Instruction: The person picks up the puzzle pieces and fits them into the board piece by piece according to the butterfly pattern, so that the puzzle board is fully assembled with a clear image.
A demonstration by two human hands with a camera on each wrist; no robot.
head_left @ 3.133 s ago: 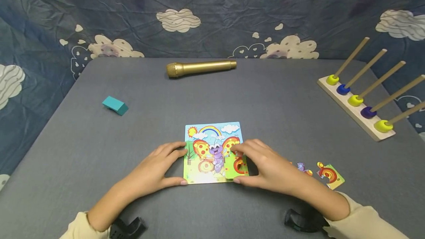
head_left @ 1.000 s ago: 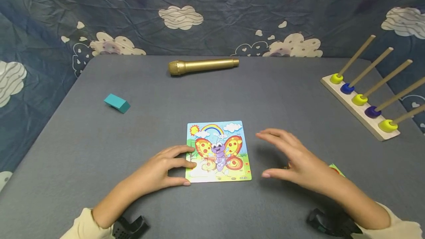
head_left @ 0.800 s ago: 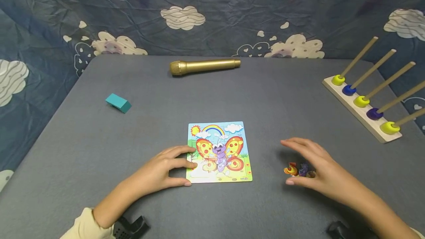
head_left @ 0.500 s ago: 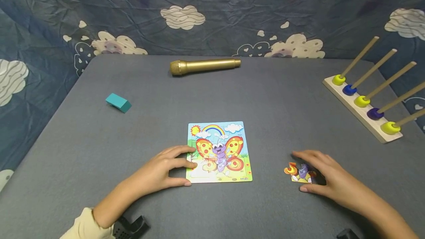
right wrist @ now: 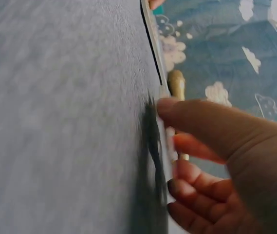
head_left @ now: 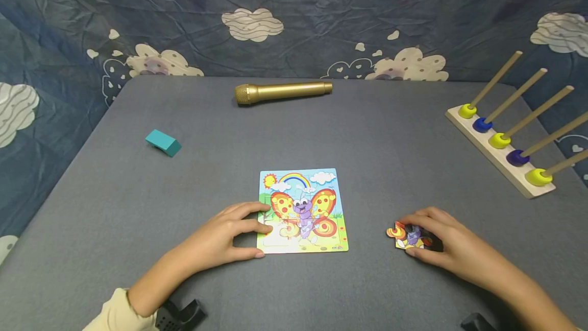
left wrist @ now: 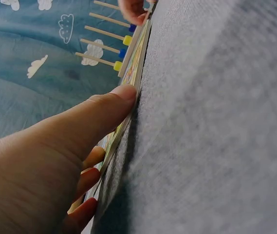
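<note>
The butterfly puzzle [head_left: 321,201] lies flat on the table in front of me in the head view. At its left edge rests my left hand [head_left: 229,231], two fingertips on the picture and the thumb at the lower left corner. In the left wrist view the left thumb [left wrist: 104,112] touches the board's rim. Right of the puzzle, my right hand [head_left: 450,239] pinches a loose puzzle piece [head_left: 413,236] with purple body and orange swirls, between thumb and fingers. The hand covers its right end. The right wrist view has the right thumb [right wrist: 192,109] low beside the tabletop.
A gold microphone [head_left: 285,92] lies at the back of the table. To the left is a teal block [head_left: 163,142]. A wooden peg stand [head_left: 500,149] with yellow and blue beads stands at the right. Cloud-printed cloth [head_left: 312,14] hangs behind.
My right hand has left the puzzle's lower right, moved right to the loose piece, closed on it and shifted it slightly left. The left hand stays at the board's left edge.
</note>
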